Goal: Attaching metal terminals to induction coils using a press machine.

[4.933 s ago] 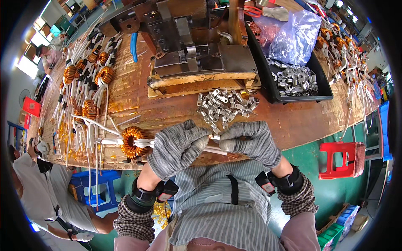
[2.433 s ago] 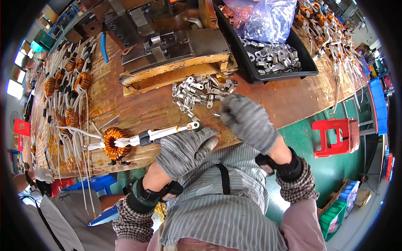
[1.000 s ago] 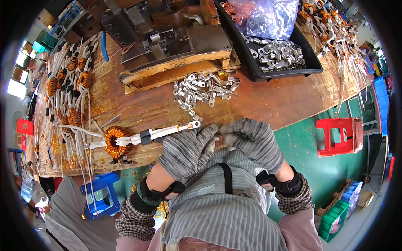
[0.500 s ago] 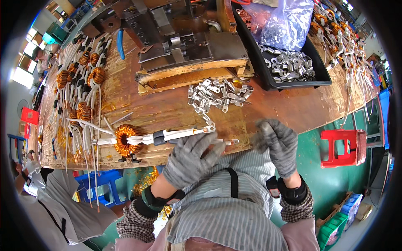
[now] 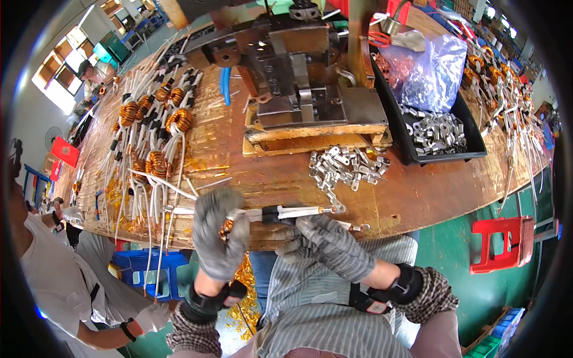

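Note:
A copper-wound ring coil (image 5: 225,228) lies near the table's front edge, mostly hidden by my left hand (image 5: 219,235). That grey-gloved hand is blurred, its fingers curled round the coil. White leads (image 5: 301,211) run rightward from the coil through a black sleeve (image 5: 271,213) and end in a metal lug (image 5: 338,208). A second lead ends in another lug (image 5: 364,227). My right hand (image 5: 331,246), also gloved, lies against the leads beside the black sleeve, its fingers stretched out to the left. Loose silver lugs (image 5: 346,167) are piled just beyond.
A metal press fixture (image 5: 298,101) on a wooden base (image 5: 316,142) stands behind the pile. To its right, a black tray (image 5: 441,158) holds lugs and a plastic bag (image 5: 430,74). Wired coils (image 5: 152,119) cover the left side, near a co-worker (image 5: 54,262). A red stool (image 5: 498,241) stands at right.
My left hand has moved from the leads onto the coil. My right hand has come leftward to the leads and its fingers have straightened. The view has shifted, showing more of the co-worker.

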`<state>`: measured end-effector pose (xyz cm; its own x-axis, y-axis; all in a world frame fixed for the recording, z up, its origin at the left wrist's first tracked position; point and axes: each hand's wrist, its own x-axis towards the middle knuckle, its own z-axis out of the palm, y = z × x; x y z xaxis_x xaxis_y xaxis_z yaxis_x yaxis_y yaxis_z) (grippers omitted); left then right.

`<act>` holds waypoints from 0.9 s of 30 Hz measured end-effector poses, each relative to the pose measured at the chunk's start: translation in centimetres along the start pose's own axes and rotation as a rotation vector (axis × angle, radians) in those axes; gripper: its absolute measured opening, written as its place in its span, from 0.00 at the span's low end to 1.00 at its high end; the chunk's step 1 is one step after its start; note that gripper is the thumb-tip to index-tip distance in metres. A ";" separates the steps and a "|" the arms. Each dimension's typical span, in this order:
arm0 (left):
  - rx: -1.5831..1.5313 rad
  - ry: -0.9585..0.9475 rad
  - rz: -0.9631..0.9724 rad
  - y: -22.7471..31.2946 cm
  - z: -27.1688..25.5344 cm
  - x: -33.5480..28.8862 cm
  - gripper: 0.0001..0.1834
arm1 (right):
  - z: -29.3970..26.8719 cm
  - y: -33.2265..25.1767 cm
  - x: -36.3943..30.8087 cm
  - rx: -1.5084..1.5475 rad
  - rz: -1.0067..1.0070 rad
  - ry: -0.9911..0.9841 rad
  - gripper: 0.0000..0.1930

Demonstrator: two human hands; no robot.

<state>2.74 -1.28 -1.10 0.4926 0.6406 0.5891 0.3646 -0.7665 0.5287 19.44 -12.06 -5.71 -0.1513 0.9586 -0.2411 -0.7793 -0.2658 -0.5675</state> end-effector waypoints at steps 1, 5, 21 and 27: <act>-0.061 -0.013 -0.066 -0.3 -0.4 1.6 0.14 | 0.0 0.2 0.8 -0.011 0.001 -0.013 0.22; -0.733 -0.126 -0.359 -2.0 0.5 9.6 0.22 | 0.5 -0.1 2.4 -0.084 -0.058 0.043 0.20; -0.575 -0.493 -0.580 -2.9 2.9 16.9 0.07 | -0.6 0.3 3.2 -0.128 -0.154 -0.021 0.20; 0.031 -0.723 -0.121 -3.7 5.1 18.8 0.08 | -0.8 0.1 3.2 -0.124 -0.144 -0.025 0.18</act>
<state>14.72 13.34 4.92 0.8417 0.5393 -0.0286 0.4669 -0.7000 0.5404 19.33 -9.13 -7.15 -0.0601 0.9894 -0.1321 -0.7132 -0.1351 -0.6878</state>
